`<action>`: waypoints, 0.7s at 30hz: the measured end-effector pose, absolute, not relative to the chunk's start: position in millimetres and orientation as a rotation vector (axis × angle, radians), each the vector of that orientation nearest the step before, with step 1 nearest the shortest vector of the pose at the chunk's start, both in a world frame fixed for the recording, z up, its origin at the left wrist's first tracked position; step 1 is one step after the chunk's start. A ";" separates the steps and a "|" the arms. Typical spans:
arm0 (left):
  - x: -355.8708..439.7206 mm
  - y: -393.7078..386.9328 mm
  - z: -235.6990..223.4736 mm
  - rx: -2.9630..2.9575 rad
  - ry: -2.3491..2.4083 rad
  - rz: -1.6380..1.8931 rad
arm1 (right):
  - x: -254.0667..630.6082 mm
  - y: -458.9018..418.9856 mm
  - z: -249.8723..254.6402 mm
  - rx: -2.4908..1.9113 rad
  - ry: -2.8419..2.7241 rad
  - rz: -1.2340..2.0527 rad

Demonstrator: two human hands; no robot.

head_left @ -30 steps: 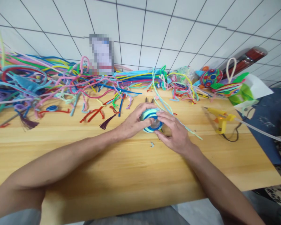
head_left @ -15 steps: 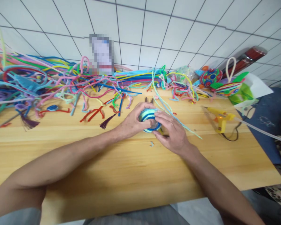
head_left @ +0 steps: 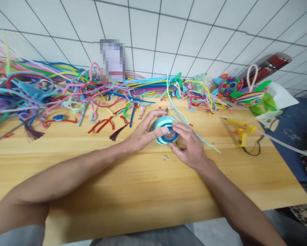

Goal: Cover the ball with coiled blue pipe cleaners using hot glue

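Note:
Both hands hold a round ball (head_left: 166,121) wound in rings of blue, light green and pale blue pipe cleaner, with a clear round spot facing me. My left hand (head_left: 144,131) grips its left side, thumb across the front. From the right, the fingers and thumb of my right hand (head_left: 190,143) close on its edge. Just behind the ball, dark tips of a tool show, mostly hidden. Light green and blue pipe cleaners (head_left: 206,141) trail on the table right of the ball. A tiny blue scrap (head_left: 165,157) lies in front.
Heaped pipe cleaners (head_left: 73,87) line the wall. Purple tassels (head_left: 118,132) and red pieces (head_left: 102,124) lie nearer. A yellow glue gun (head_left: 241,130) with a cord stands right, near decorated fish shapes (head_left: 230,85). A blurred upright panel (head_left: 113,61) leans on the tiles. Another person's patterned clothing (head_left: 305,201) shows at right.
The ball has turned slightly, so more of its clear round spot shows. My left thumb has shifted up across its front, and the left fingers have spread a little.

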State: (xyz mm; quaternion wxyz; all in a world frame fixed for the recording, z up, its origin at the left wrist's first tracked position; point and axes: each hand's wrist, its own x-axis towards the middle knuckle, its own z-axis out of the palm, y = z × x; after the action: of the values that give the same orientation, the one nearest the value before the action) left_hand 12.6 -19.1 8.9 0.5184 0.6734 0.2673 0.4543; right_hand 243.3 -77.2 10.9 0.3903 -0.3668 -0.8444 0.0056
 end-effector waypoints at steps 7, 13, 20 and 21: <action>4.9 -10.5 23.7 1.564 0.779 1.337 | 242.3 -77.4 5.5 -0.936 -2.102 -0.024; 6.4 -8.9 30.4 1.467 0.664 1.184 | 241.2 -76.8 3.2 -0.935 -2.102 -0.075; 7.8 -7.7 34.0 1.365 0.629 1.160 | 241.2 -71.4 0.5 -0.952 -2.131 -0.091; 7.6 -7.7 34.1 1.360 0.619 1.160 | 241.5 -70.4 -0.4 -0.949 -2.134 -0.096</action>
State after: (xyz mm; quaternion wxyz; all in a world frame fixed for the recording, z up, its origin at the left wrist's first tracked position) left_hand 7.6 -7.7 34.1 0.5851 0.5831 0.2652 0.4974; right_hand 241.5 -70.4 -0.4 0.3913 -0.3737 -0.8401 -0.0378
